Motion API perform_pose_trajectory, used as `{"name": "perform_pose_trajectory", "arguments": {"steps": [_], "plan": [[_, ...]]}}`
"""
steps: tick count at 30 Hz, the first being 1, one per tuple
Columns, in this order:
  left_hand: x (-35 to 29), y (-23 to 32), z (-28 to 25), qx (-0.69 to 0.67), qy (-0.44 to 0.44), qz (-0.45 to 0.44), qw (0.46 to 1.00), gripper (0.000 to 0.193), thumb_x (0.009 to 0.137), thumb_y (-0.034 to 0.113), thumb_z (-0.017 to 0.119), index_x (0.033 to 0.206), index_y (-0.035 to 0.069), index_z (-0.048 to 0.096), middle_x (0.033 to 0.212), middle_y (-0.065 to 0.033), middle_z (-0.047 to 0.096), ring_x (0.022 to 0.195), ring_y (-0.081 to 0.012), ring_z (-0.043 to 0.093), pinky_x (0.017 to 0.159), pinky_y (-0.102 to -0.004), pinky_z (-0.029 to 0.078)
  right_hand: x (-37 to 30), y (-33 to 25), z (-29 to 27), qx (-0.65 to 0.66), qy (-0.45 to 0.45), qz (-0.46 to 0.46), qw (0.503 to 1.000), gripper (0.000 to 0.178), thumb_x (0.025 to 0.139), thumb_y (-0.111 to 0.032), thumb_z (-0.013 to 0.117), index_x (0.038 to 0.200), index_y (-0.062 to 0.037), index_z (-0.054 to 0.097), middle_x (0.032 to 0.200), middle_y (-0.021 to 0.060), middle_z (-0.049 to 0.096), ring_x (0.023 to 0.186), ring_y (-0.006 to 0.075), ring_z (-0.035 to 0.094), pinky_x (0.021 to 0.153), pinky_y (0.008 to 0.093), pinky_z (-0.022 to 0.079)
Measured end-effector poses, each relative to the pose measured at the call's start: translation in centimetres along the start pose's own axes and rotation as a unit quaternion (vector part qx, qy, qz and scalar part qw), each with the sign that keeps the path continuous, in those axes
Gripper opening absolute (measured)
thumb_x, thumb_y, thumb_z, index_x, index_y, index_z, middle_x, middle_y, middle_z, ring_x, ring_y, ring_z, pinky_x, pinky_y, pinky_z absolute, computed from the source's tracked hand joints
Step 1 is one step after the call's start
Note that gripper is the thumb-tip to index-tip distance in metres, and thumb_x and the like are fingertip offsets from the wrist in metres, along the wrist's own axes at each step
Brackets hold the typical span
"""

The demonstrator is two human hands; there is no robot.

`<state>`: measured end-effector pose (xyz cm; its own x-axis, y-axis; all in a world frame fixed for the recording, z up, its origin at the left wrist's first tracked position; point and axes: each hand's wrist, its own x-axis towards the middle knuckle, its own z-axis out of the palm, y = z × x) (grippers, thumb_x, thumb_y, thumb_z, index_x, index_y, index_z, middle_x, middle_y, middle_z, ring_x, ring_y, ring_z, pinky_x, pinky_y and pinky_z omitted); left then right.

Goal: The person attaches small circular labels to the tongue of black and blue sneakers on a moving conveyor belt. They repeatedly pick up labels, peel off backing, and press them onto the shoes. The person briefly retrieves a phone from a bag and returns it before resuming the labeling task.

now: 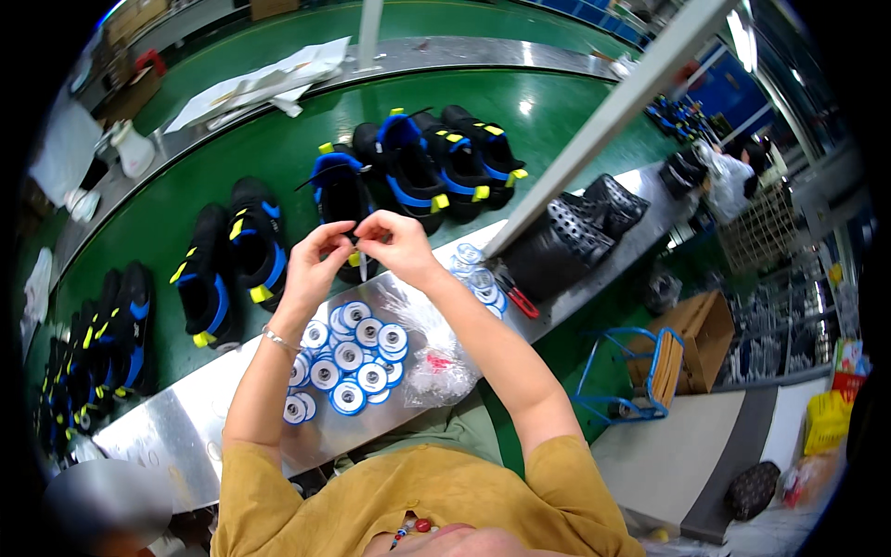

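My left hand (318, 264) and my right hand (397, 245) meet in front of me, thumbs and fingertips pinched close together. Something small is between them, with a thin white strip (363, 268) hanging below; its kind is too small to make out. Just behind the hands stands a black shoe (339, 184) with blue lining and yellow tabs, partly covered by them. Below, between my forearms, round white tags with blue rims (348, 356) lie in a loose pile on the metal ledge (186, 436). Beside them is a crumpled clear plastic bag (441, 376).
More black shoes (408, 167) stand in pairs along the green conveyor belt (529, 102). On the ledge at right are more round tags (478, 278), red-handled scissors (522, 302) and a black perforated bin (561, 246). A slanted metal post (603, 130) rises there.
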<state>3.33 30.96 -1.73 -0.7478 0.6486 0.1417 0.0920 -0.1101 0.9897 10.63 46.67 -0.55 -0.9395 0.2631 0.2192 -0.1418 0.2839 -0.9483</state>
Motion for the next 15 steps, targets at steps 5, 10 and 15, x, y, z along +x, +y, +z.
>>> {"name": "perform_pose_trajectory", "arguments": {"steps": [5,10,15], "plan": [[-0.3,0.4,-0.2,0.002,0.01,-0.016,1.0,0.03,0.084,0.0,0.063,0.114,0.0,0.061,0.085,0.0006,0.061,0.081,-0.0067,0.056,0.076,-0.0211,0.046,-0.2,-0.5,0.6,0.025,-0.012,0.019,0.999,0.01,0.077,-0.002,0.069,0.085,-0.0004,0.063,0.074,0.003,0.062,0.067,0.0081,0.055,0.062,0.0228,0.046],[-0.3,0.9,-0.8,0.01,-0.002,-0.013,1.0,0.03,0.084,0.0,0.063,0.114,0.002,0.061,0.086,0.0005,0.06,0.082,-0.0066,0.056,0.078,-0.0217,0.047,0.1,-0.7,0.5,0.023,-0.006,0.002,1.0,0.011,0.077,-0.002,0.069,0.086,-0.0002,0.063,0.075,0.0031,0.062,0.068,0.008,0.055,0.062,0.023,0.046],[-0.3,0.4,-1.1,-0.002,0.001,-0.025,1.0,0.033,0.084,-0.001,0.063,0.117,0.002,0.06,0.086,0.0012,0.06,0.082,-0.006,0.056,0.079,-0.021,0.047,0.3,-1.0,0.6,-0.01,-0.018,-0.008,1.0,0.011,0.076,0.0,0.068,0.086,0.0,0.063,0.076,0.0024,0.062,0.067,0.0076,0.053,0.061,0.0229,0.046]]}}
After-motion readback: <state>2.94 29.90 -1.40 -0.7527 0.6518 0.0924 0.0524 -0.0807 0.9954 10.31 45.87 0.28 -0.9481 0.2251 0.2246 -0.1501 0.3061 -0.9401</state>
